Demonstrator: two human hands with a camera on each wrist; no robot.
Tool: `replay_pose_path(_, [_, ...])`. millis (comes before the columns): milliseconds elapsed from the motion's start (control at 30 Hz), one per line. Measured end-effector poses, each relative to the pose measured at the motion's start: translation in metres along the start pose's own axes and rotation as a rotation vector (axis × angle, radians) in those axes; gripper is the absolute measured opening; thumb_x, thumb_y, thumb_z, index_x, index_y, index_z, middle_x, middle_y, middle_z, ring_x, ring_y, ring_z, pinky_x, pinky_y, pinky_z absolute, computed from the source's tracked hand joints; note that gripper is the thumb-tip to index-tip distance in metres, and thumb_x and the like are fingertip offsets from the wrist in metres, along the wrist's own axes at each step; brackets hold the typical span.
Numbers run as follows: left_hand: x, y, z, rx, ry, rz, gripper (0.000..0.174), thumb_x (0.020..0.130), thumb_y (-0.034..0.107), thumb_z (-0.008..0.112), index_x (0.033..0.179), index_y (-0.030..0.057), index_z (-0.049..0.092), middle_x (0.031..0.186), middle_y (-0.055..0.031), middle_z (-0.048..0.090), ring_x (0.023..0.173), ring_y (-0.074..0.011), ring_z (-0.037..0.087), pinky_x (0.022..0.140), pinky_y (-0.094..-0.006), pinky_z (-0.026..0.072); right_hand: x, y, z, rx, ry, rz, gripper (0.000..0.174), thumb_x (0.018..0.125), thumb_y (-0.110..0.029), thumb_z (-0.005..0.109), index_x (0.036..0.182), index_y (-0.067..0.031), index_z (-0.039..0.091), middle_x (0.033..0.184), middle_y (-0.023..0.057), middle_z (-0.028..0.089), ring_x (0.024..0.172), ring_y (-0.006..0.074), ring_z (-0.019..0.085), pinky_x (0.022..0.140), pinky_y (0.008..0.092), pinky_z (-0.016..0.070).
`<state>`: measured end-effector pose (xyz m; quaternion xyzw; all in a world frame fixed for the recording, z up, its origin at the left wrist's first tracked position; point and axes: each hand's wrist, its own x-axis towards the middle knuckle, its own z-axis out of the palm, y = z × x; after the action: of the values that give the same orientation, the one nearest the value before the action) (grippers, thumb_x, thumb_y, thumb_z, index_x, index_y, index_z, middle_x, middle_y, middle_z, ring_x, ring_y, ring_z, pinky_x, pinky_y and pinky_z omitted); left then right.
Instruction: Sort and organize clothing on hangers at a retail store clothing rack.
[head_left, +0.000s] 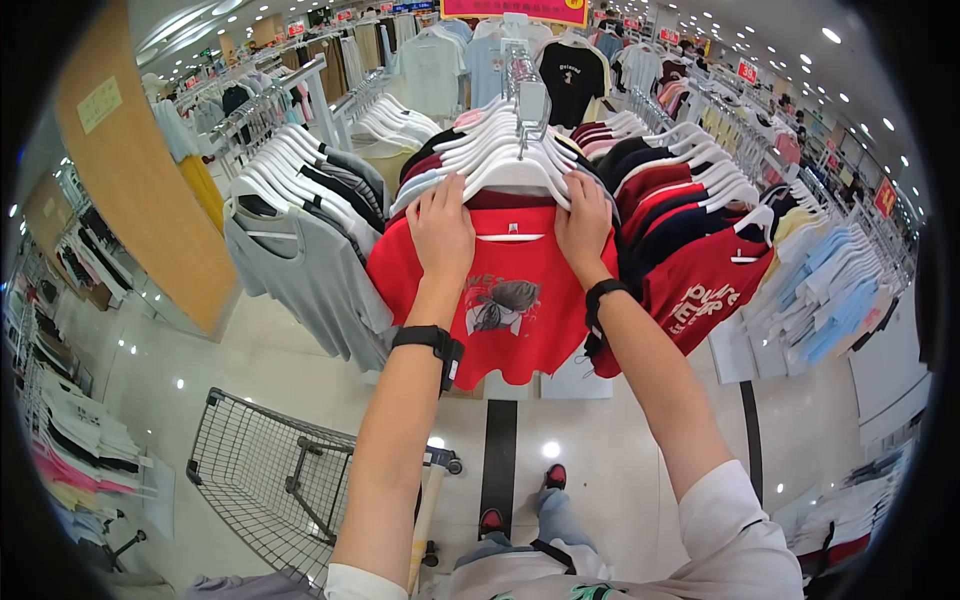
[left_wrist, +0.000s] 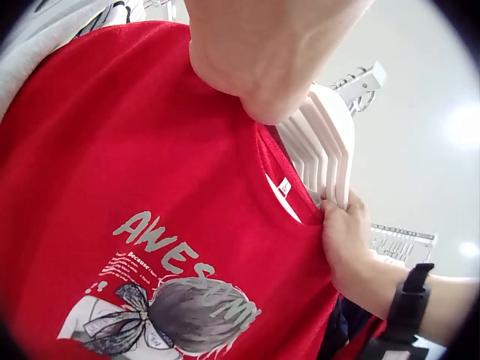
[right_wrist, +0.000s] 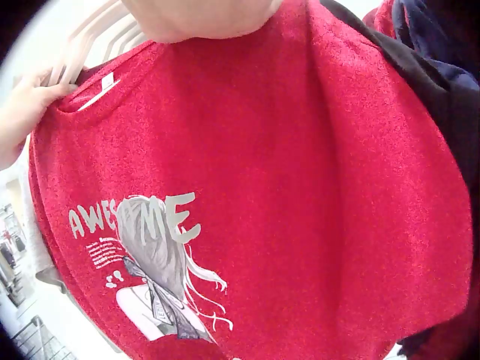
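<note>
A red T-shirt (head_left: pixel 515 290) with a grey printed figure hangs on a white hanger (head_left: pixel 516 178) at the front of a rack arm. My left hand (head_left: pixel 443 230) grips its left shoulder together with the hanger's end. On the other shoulder, my right hand (head_left: pixel 584 228) holds the shirt and hanger the same way. The lettering AWESOME stands above the figure on the shirt (right_wrist: pixel 247 187) in the right wrist view. From the left wrist, the right hand (left_wrist: pixel 349 236) shows with its fingers behind the hangers and its thumb in front.
More shirts on white hangers crowd behind. A grey shirt (head_left: pixel 300 270) hangs to the left, and a dark red lettered shirt (head_left: pixel 705 285) to the right. A wire shopping cart (head_left: pixel 265 470) stands at lower left, near a wooden pillar (head_left: pixel 145 180).
</note>
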<state>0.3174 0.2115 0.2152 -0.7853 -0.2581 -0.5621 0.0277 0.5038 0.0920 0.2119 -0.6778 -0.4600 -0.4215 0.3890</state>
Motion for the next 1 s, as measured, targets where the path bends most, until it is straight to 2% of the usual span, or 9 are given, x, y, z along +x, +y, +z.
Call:
replay_pose_path(133, [-0.004,0.002,-0.002,0.024,-0.014,-0.001,0.041,0.086,0.005,0.066,0.127,0.0089,0.064,0.129,-0.0067,0.066,0.115,-0.0254,0.060,0.098,-0.0422,0.0414,-0.003,0.001,-0.004,0.004,-0.009,-0.013,0.037,0.076,-0.003,0.066,0.112,-0.0096,0.062,0.118,0.0041,0.063,0.109,0.0276,0.060,0.087,0.0411,0.0455])
replay_pose_path(300, [-0.001,0.008,-0.009,0.081,-0.081,-0.019,0.036,0.088,0.008,0.066,0.124,0.0100,0.065,0.118,-0.0079,0.065,0.112,-0.0264,0.060,0.094,-0.0429,0.0419,-0.001,0.002,-0.005,0.024,0.012,-0.004,0.038,0.076,-0.002,0.067,0.112,-0.0096,0.062,0.117,0.0031,0.064,0.109,0.0258,0.061,0.088,0.0396,0.0465])
replay_pose_path(467, [0.006,0.000,-0.017,0.143,-0.197,0.089,0.030,0.096,0.027,0.062,0.117,0.0060,0.066,0.111,-0.0125,0.067,0.108,-0.0294,0.062,0.091,-0.0456,0.0443,-0.007,0.001,-0.007,0.036,-0.010,0.038,0.041,0.073,-0.002,0.070,0.113,-0.0103,0.062,0.118,0.0030,0.063,0.111,0.0256,0.061,0.090,0.0402,0.0461])
replay_pose_path(533, [0.023,-0.003,-0.030,0.133,-0.294,0.174,0.035,0.096,0.036,0.063,0.110,0.0039,0.069,0.101,-0.0174,0.072,0.093,-0.0374,0.069,0.081,-0.0484,0.0507,-0.008,0.000,-0.007,0.039,-0.015,0.054,0.044,0.071,-0.001,0.071,0.113,-0.0108,0.062,0.120,0.0031,0.062,0.114,0.0257,0.059,0.092,0.0412,0.0451])
replay_pose_path(600, [0.047,-0.002,-0.041,0.106,-0.586,0.061,0.038,0.095,0.040,0.063,0.101,0.0036,0.071,0.089,-0.0222,0.072,0.085,-0.0434,0.068,0.075,-0.0523,0.0525,-0.009,-0.001,-0.008,0.075,-0.012,0.054,0.044,0.069,-0.001,0.072,0.111,-0.0112,0.062,0.120,0.0033,0.061,0.114,0.0264,0.058,0.091,0.0416,0.0439])
replay_pose_path(633, [0.054,-0.009,-0.035,0.083,-0.597,0.071,0.040,0.096,0.042,0.062,0.096,0.0033,0.072,0.083,-0.0252,0.070,0.082,-0.0463,0.068,0.075,-0.0547,0.0529,-0.009,-0.001,-0.007,0.090,-0.017,0.073,0.044,0.069,-0.001,0.072,0.111,-0.0112,0.062,0.119,0.0032,0.061,0.113,0.0266,0.058,0.090,0.0415,0.0435])
replay_pose_path(667, [0.055,-0.013,-0.028,0.087,-0.616,0.073,0.042,0.095,0.043,0.061,0.090,0.0017,0.069,0.087,-0.0246,0.071,0.084,-0.0451,0.068,0.076,-0.0542,0.0539,-0.008,-0.002,-0.007,0.108,-0.023,0.085,0.044,0.069,-0.001,0.072,0.110,-0.0113,0.062,0.118,0.0032,0.060,0.112,0.0267,0.057,0.089,0.0415,0.0431])
replay_pose_path(833, [0.049,-0.016,-0.012,0.096,-0.508,-0.013,0.037,0.095,0.042,0.062,0.096,0.0062,0.071,0.086,-0.0244,0.070,0.085,-0.0459,0.068,0.075,-0.0552,0.0537,-0.009,0.000,0.006,0.123,0.025,0.113,0.043,0.069,-0.002,0.073,0.109,-0.0117,0.063,0.116,0.0025,0.059,0.110,0.0251,0.057,0.086,0.0403,0.0427])
replay_pose_path(1000, [0.047,-0.021,-0.002,0.138,-0.497,-0.014,0.031,0.094,0.038,0.063,0.099,0.0082,0.072,0.083,-0.0232,0.070,0.081,-0.0465,0.067,0.073,-0.0554,0.0538,-0.005,0.010,0.008,0.152,0.037,0.080,0.040,0.069,-0.002,0.071,0.108,-0.0122,0.064,0.113,0.0019,0.061,0.107,0.0250,0.059,0.085,0.0402,0.0433])
